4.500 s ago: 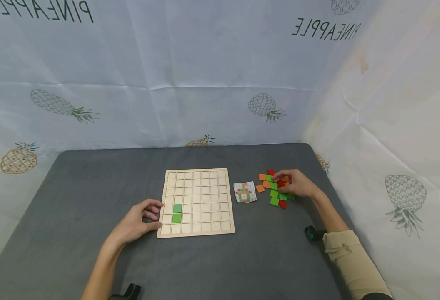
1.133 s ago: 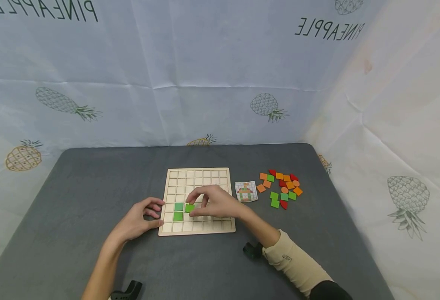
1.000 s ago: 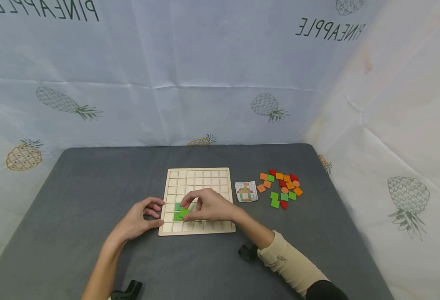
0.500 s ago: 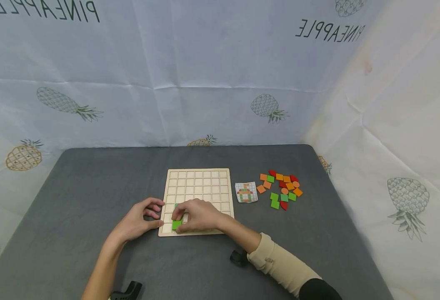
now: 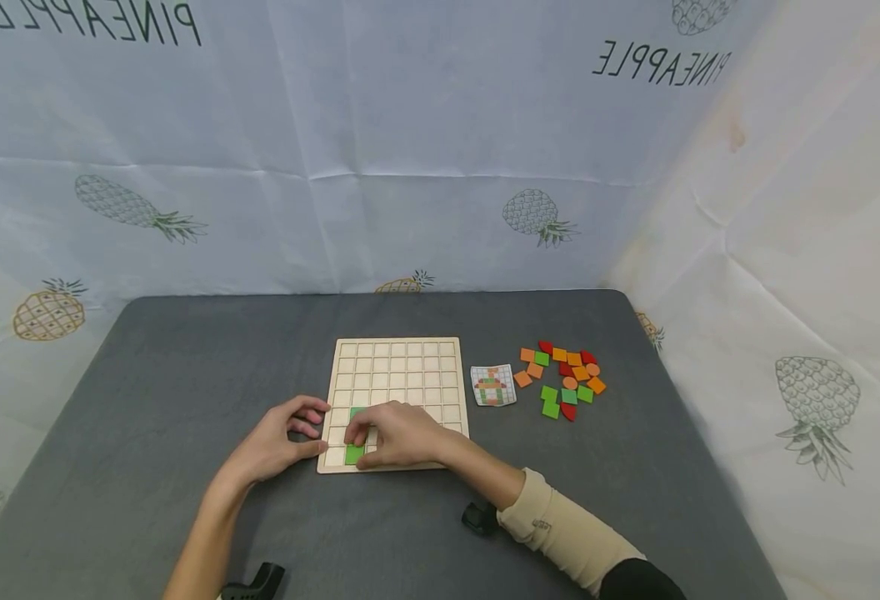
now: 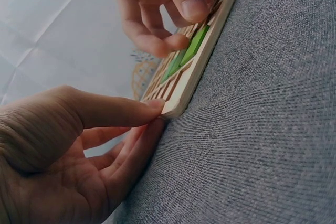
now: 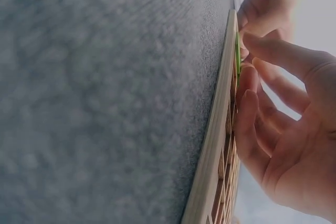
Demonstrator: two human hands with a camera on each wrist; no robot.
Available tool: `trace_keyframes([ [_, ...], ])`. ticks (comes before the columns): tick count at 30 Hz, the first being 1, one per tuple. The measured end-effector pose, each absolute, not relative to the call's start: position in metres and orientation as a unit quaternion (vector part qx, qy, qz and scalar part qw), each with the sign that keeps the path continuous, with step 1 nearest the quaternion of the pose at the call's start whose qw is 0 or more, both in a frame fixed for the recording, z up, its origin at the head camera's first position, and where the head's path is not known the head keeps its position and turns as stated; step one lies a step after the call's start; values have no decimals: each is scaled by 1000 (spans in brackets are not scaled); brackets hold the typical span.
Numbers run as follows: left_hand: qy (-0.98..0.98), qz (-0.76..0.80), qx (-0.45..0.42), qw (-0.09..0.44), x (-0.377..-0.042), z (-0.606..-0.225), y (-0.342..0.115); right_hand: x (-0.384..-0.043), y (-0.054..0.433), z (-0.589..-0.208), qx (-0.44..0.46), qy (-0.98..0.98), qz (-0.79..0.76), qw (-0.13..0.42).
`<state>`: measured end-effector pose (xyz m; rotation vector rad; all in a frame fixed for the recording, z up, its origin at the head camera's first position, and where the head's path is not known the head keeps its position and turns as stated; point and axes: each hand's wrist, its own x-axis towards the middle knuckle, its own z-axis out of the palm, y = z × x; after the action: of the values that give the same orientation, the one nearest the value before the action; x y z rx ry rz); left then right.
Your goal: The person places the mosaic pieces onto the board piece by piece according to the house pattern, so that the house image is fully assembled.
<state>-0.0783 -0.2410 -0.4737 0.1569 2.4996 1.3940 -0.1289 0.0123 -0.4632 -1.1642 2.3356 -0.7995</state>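
Shifted: one green tile (image 5: pixel 354 456), from over the third column to the second, bottom row of the board (image 5: pixel 401 380). Right hand (image 5: pixel 398 433): thumb and fingers astride it; whether clamped, I cannot tell. Left hand (image 5: pixel 278 433): pinching the board's edge. I'd square the tile, then press flat.

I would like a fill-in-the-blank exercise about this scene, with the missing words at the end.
The left hand holds the board on its ____ side.
Beside the right hand, a tile on the board is coloured ____.
The printed card lies to the board's ____.
Both loose round tiles are coloured ____.

Missing words: left; green; right; orange.
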Motion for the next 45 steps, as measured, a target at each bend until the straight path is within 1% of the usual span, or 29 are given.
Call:
trace_keyframes([
  [8, 864, 483, 55, 135, -77, -474, -241, -128, 14, -463, -426, 822, -308, 220],
  [14, 862, 484, 58, 137, -77, -474, -241, -129, 14, -465, -444, 799, -318, 251],
  [18, 862, 484, 56, 139, -77, -475, -241, -129, 16, -464, -447, 797, -318, 251],
  [26, 865, 481, 56, 131, -76, -476, -240, -136, 41, -452, -411, 774, -395, 277],
  [34, 864, 483, 47, 138, -76, -473, -238, -151, 83, -442, -391, 779, -429, 239],
  [45, 863, 484, 46, 139, -75, -473, -238, -171, 142, -432, -324, 810, -448, 195],
])
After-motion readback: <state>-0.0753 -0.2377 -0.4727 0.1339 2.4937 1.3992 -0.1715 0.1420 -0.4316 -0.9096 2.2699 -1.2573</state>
